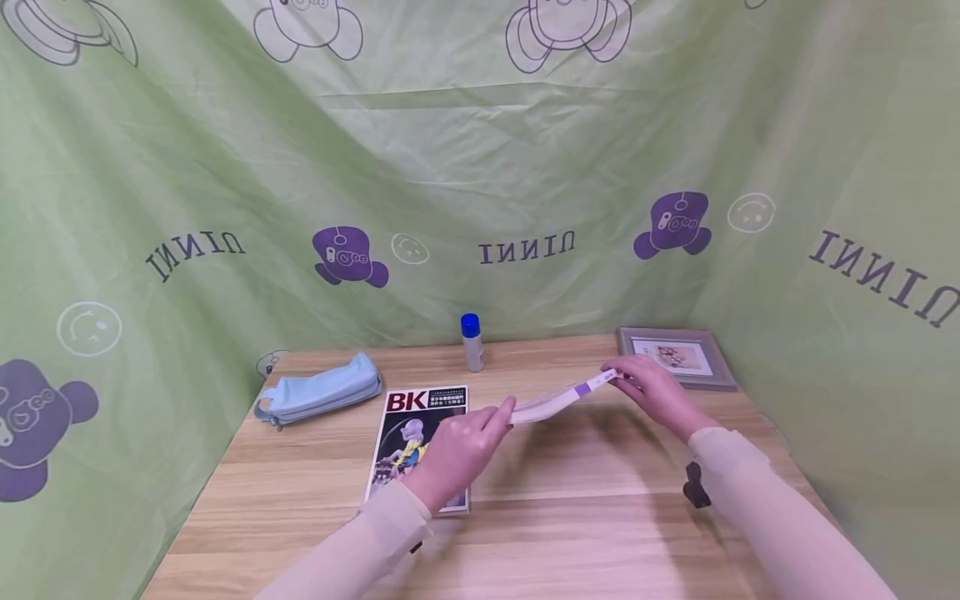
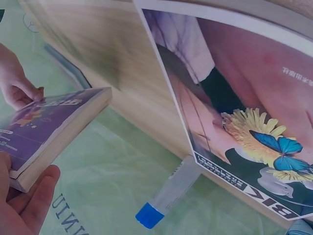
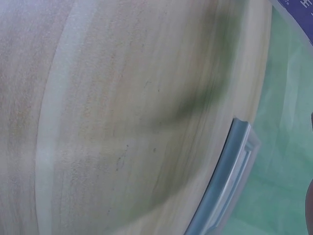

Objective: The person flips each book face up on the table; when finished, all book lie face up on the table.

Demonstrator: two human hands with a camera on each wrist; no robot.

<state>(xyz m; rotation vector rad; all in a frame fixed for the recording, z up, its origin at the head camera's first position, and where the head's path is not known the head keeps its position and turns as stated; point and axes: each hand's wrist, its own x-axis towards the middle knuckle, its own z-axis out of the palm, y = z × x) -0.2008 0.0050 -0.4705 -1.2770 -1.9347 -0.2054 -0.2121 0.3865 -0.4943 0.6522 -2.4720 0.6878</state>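
Both hands hold a thick book with a purple cover [image 2: 46,127], raised over the table and tilted. My left hand [image 1: 461,446] grips its near left end, thumb on the cover and fingers beneath. At the opposite end, my right hand [image 1: 658,395] pinches the book [image 1: 551,406] between thumb and fingers. In the right wrist view only a purple corner of the book [image 3: 302,12] shows, and the right hand is mostly out of that view. Below my left forearm lies a magazine marked BK [image 1: 397,429], partly covered by that hand.
A light blue pencil case [image 1: 322,392] lies at the back left of the wooden table [image 1: 300,492]. A small blue-capped bottle [image 1: 472,343] stands at the back middle. Behind my right hand lies a grey picture frame [image 1: 712,358]. Green printed cloth [image 1: 450,167] hangs around the table.
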